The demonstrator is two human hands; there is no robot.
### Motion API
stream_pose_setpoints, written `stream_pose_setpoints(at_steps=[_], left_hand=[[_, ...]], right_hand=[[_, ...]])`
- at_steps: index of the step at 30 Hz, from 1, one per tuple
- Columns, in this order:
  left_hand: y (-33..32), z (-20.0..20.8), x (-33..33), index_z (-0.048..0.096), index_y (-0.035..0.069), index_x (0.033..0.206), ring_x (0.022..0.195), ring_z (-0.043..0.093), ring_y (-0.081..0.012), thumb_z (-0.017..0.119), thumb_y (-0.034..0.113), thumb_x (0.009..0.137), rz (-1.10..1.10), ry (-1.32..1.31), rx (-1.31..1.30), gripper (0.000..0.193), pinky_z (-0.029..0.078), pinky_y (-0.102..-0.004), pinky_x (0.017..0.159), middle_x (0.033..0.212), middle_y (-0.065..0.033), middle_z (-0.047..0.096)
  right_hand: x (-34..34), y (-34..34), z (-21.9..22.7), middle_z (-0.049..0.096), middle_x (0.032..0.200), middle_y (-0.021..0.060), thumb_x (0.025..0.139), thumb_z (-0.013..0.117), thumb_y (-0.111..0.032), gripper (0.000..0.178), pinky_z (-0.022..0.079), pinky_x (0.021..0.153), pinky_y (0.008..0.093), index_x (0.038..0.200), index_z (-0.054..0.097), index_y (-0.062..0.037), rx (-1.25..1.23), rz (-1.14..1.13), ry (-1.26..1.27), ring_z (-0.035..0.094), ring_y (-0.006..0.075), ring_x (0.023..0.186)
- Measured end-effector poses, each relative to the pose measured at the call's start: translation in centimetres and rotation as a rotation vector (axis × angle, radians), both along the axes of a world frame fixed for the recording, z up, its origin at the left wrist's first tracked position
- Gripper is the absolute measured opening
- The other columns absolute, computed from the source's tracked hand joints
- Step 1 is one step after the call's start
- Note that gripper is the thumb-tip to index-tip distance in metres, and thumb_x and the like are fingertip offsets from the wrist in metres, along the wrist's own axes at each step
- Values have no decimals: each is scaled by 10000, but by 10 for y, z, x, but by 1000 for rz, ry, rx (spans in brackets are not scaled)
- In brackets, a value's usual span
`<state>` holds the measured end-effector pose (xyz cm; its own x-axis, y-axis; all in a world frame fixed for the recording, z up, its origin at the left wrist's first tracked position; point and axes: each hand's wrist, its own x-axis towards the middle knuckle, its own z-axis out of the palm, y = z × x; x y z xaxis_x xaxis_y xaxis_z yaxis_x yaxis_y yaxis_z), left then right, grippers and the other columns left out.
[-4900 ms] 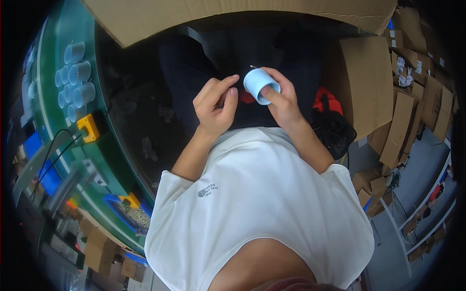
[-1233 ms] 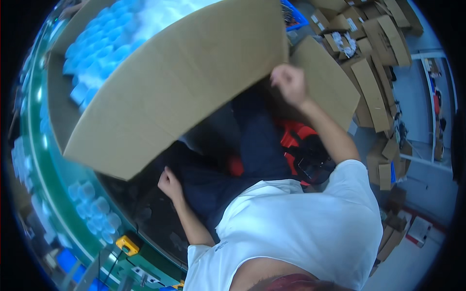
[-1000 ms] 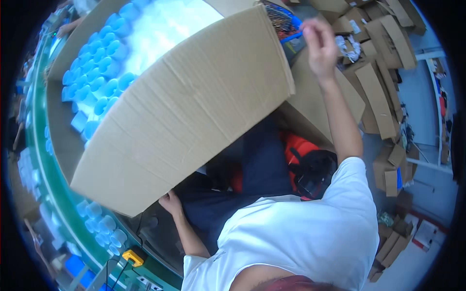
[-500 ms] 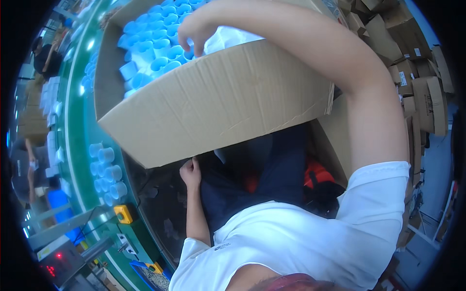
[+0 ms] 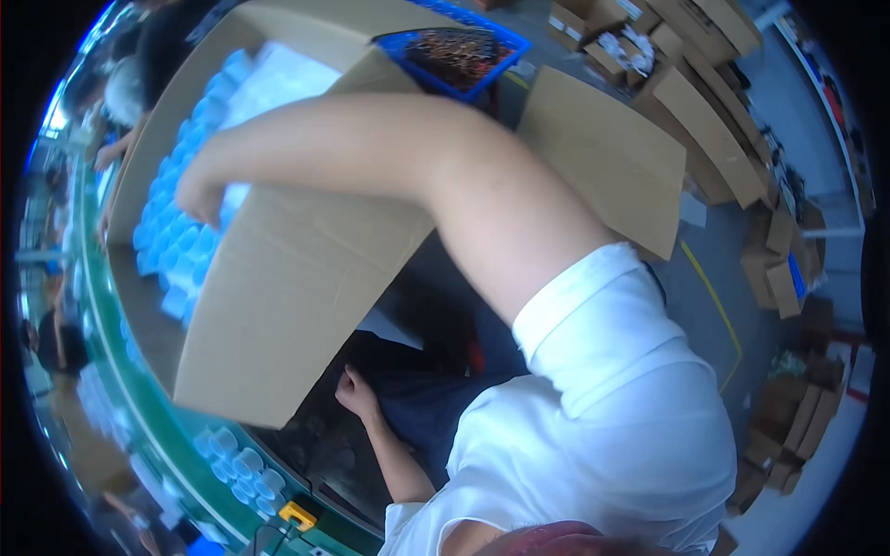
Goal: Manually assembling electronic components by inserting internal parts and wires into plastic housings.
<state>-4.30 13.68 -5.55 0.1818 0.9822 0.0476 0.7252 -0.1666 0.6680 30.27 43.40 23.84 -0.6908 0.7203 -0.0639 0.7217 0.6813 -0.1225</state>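
Observation:
A large cardboard box (image 5: pixel 297 296), tilted before me, holds many light-blue plastic cups (image 5: pixel 185 246) packed close together. A white sheet or liner (image 5: pixel 283 79) lies over part of them. My right arm reaches across the box wall, and my right hand (image 5: pixel 199 190) is down among the cups, beside the white sheet. Its fingers bend downward, blurred, and whether they grip a cup does not show. Below the box's near edge, next to my dark trousers, my left hand (image 5: pixel 357 394) is closed in a fist. The inside of that fist is hidden.
A green conveyor line (image 5: pixel 120 371) runs along the left, with more blue cups (image 5: pixel 241 468) near a yellow switch box (image 5: pixel 298 515). A blue crate (image 5: pixel 505 60) of small parts stands beyond the box. Cardboard cartons (image 5: pixel 714 120) pile up at right. Other people work at far left.
My view has turned, so the box now appears further left and more slanted. My right hand still reaches in among the cups. The blue crate has come into view.

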Motion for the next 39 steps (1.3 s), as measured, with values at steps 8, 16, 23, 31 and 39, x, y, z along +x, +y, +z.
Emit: stream_pose_setpoints(at_steps=[8, 16, 23, 31, 39], left_hand=[[4, 3, 6, 583, -73, 670, 467, 462, -356, 574, 288, 984, -26, 116, 74, 478, 340, -492, 512, 573, -249, 507], [-5, -1, -2, 548, -85, 682, 458, 377, -226, 580, 285, 1000, 27, 126, 107, 489, 315, -446, 488, 532, -204, 461], [-11, 3, -1, 554, -76, 682, 462, 363, -219, 580, 280, 1010, 80, 139, 98, 484, 309, -444, 487, 527, -200, 450], [3, -10, 10, 655, -81, 804, 569, 596, -294, 597, 245, 998, 85, 214, 29, 384, 428, -452, 563, 678, -256, 618], [-1, 27, 33, 658, -71, 1200, 1184, 624, -424, 632, 147, 944, 57, 330, -183, 337, 474, -395, 1013, 1262, -250, 668]], right_hand=[[-13, -39, -3, 650, 1325, 169, 882, 707, -361, 486, 475, 988, 503, 1291, 696, -97, -267, -217, -10, 614, 376, 1178], [-11, -28, 20, 566, 1432, 203, 846, 734, -489, 736, 446, 1074, 466, 1406, 572, -40, -43, -279, 193, 556, 384, 1291], [104, -258, 32, 585, 1274, 163, 849, 759, -504, 704, 605, 838, 387, 1386, 547, -101, 99, -84, 1641, 678, 265, 1053], [339, -391, -248, 712, 1066, 55, 982, 628, -315, 295, 537, 719, 293, 1184, 685, -107, -71, -1560, 1930, 679, 159, 959], [442, -241, -259, 704, 1180, 153, 911, 694, -325, 501, 526, 910, 352, 1377, 633, -150, -295, -1645, 491, 677, 259, 1035]])
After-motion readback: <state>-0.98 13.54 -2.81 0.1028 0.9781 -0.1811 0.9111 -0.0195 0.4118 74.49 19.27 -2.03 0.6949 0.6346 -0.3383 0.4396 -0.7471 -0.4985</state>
